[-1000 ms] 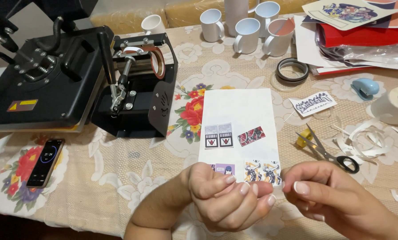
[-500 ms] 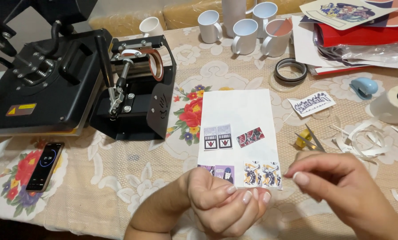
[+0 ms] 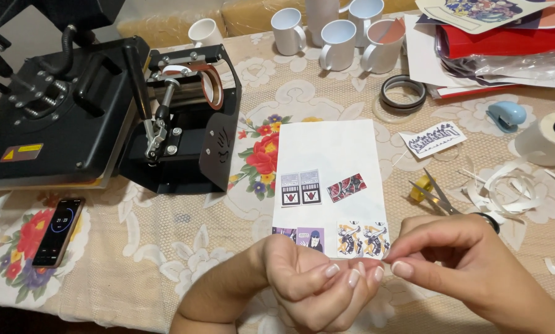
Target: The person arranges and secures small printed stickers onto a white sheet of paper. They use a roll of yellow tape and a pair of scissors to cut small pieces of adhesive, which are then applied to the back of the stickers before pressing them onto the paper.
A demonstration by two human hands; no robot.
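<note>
Both hands met at the near edge of the white paper sheet. The left hand was curled, fingers bent in, and the right hand pinched narrow at the sheet's near right corner (what it pinched was too small to tell). Small colored pictures sat on the sheet. Scissors lay right; a black press machine and phone sat left, white mugs far.
</note>
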